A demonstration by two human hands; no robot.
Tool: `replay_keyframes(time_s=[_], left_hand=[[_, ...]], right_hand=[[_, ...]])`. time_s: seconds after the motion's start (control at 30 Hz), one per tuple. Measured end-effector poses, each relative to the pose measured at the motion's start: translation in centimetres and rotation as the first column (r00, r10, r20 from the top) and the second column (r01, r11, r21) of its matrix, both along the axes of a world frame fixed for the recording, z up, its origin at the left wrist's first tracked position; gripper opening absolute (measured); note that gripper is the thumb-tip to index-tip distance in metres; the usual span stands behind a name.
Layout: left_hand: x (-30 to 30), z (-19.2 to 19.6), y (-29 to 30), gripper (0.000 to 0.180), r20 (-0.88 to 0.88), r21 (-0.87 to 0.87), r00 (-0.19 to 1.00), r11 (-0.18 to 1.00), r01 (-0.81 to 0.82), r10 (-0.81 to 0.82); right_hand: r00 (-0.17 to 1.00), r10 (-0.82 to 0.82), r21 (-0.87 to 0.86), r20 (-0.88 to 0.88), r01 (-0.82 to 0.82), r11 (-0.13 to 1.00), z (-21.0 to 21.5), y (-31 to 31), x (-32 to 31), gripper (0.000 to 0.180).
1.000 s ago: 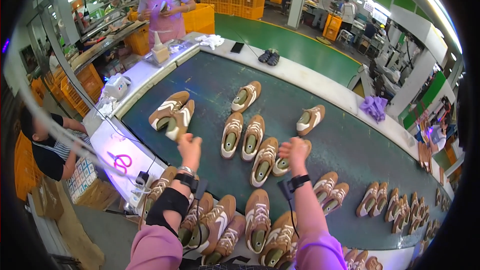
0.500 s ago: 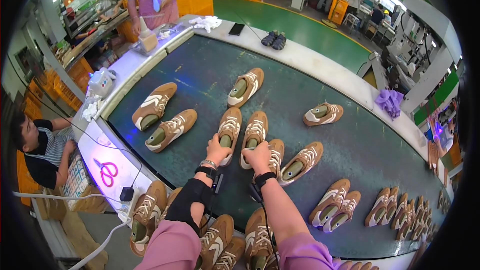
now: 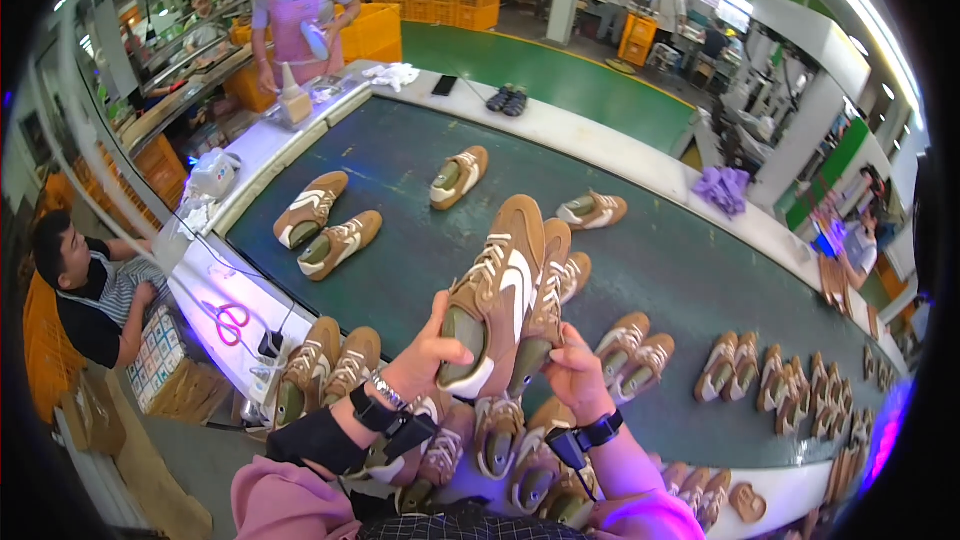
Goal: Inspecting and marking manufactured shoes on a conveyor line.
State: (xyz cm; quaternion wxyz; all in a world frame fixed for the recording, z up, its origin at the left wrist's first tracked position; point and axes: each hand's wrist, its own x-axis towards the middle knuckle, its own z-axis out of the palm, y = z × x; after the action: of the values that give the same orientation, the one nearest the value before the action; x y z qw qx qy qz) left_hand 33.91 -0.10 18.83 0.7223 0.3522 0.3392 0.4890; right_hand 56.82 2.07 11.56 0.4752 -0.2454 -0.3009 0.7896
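Note:
Two brown suede sneakers with white side stripes and cream laces are lifted above the dark conveyor belt, toes pointing up and away. My left hand grips the left sneaker by its heel, thumb over the collar. My right hand has its fingers closed on the heel of the right sneaker, which the left one partly covers. Green shoe lasts fill both openings. Below my hands stand several similar sneakers at the near edge, partly hidden by my wrists.
More brown sneakers lie across the belt and in rows at right. Pink-handled scissors and a black plug sit on the left ledge. A purple cloth rests on the far ledge. One person sits at left; another stands at the far left corner.
Both hands have raised the pair of sneakers off the belt and brought it nearer to me, the two shoes now side by side and tilted. The view has shifted too.

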Motion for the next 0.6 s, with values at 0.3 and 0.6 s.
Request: replay_keyframes(time_s=[0.3, 0.6], left_hand=[[7.5, -2.3, -14.8, 0.097, 0.105, -0.133, 0.991, 0.986, 0.097, -0.083], [12.6, 1.1, -18.5, 0.125, -0.029, 0.408, 1.0, 0.913, 0.02, -0.008]], right_hand=[[0.969, -0.209, -0.052, -0.132, 0.204, 0.978, -1.8, -16.0, 7.1, 0.068], [0.834, -0.528, 0.32, 0.161, 0.461, 0.827, 5.3, -24.9, 12.9, 0.065]])
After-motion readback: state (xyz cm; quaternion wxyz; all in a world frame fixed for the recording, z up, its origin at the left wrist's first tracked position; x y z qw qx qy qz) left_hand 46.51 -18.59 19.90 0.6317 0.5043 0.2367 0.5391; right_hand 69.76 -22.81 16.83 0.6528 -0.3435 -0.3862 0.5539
